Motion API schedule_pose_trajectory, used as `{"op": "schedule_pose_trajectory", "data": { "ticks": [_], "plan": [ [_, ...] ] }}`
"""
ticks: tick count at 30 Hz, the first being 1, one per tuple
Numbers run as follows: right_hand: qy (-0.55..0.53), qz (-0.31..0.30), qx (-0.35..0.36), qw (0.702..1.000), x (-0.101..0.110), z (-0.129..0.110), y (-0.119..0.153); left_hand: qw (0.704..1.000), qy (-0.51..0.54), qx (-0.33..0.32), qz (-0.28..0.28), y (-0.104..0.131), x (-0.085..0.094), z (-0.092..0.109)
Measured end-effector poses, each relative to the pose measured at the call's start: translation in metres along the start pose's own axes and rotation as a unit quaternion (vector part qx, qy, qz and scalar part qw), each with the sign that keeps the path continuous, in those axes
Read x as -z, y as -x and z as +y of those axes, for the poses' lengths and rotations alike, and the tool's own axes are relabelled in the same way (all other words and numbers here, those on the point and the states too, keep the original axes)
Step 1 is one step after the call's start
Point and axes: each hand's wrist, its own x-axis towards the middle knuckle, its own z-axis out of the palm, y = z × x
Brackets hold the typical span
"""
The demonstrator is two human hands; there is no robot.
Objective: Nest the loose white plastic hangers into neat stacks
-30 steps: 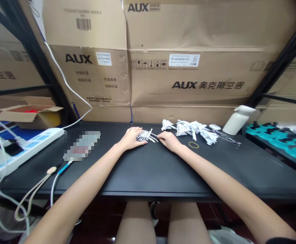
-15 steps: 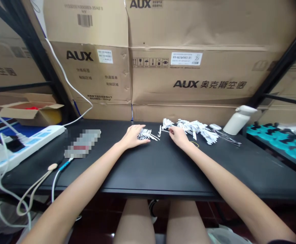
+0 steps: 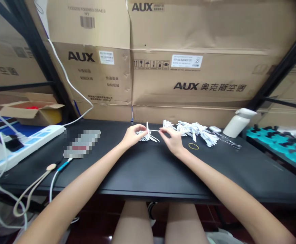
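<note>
My left hand (image 3: 133, 135) pinches a thin white strip (image 3: 154, 130) at its left end, where a short upright white piece stands by the fingertips. The strip's other end lies between the thumb and finger of my right hand (image 3: 172, 138), so it stretches level between both hands. Beneath and beside my left hand is a small row of similar white strips (image 3: 153, 138), partly hidden by the fingers. To the right of my right hand lies a larger loose pile of white strips (image 3: 197, 130). A yellow rubber band (image 3: 193, 146) rests on the black table (image 3: 148, 166) in front of that pile.
A white bottle (image 3: 239, 122) lies tilted at the back right, near a pair of glasses (image 3: 229, 140) and teal holders (image 3: 277, 142). On the left are a blurred-out device (image 3: 81, 144), a white power strip (image 3: 36, 145), cables and an open carton (image 3: 33, 110). Large cardboard (image 3: 188, 98) walls the back.
My right hand has brought a white strip left from beside the pile. My left hand, earlier spread over the row, has closed on the strip. The rubber band now shows fully.
</note>
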Motion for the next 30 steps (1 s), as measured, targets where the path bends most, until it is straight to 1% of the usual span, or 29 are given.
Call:
{"op": "schedule_pose_trajectory", "data": {
  "ticks": [2,4,7,9,14,17,19,21,23,25,27,30],
  "plan": [
    [-0.005,-0.005,0.006,1.000,-0.002,-0.002,0.002,0.993,0.103,0.046,-0.019,-0.002,0.000,-0.001],
    [-0.005,-0.010,0.007,1.000,-0.002,-0.001,0.002,0.978,0.181,0.096,-0.032,-0.004,0.001,0.000],
    [0.000,-0.006,0.016,1.000,0.000,0.003,0.001,0.959,0.237,0.147,-0.049,-0.005,0.002,0.003],
    [0.008,-0.010,0.021,1.000,0.001,0.005,0.001,0.960,0.228,0.153,-0.056,-0.004,0.003,0.004],
    [0.003,-0.045,0.032,0.998,0.001,-0.001,0.003,0.976,0.151,0.154,-0.034,-0.004,0.003,0.003],
    [-0.017,-0.061,0.032,0.998,0.000,-0.002,0.003,0.980,0.117,0.156,-0.046,-0.005,0.009,0.005],
    [-0.021,-0.070,0.000,0.997,0.001,0.003,0.004,0.980,0.102,0.162,-0.061,-0.005,0.014,0.008],
    [-0.019,-0.100,-0.052,0.993,0.002,0.012,0.005,0.976,0.093,0.175,-0.089,-0.004,0.018,0.011],
    [-0.011,-0.155,-0.105,0.982,0.001,0.023,0.006,0.970,0.084,0.192,-0.125,-0.003,0.020,0.013],
    [-0.004,-0.206,-0.145,0.968,0.000,0.031,0.008,0.964,0.079,0.208,-0.144,-0.002,0.020,0.014],
    [0.007,-0.237,-0.159,0.958,-0.003,0.035,0.009,0.962,0.075,0.217,-0.148,-0.001,0.019,0.014],
    [0.028,-0.254,-0.158,0.954,-0.007,0.037,0.009,0.961,0.064,0.216,-0.159,0.000,0.018,0.013]
  ]
}}
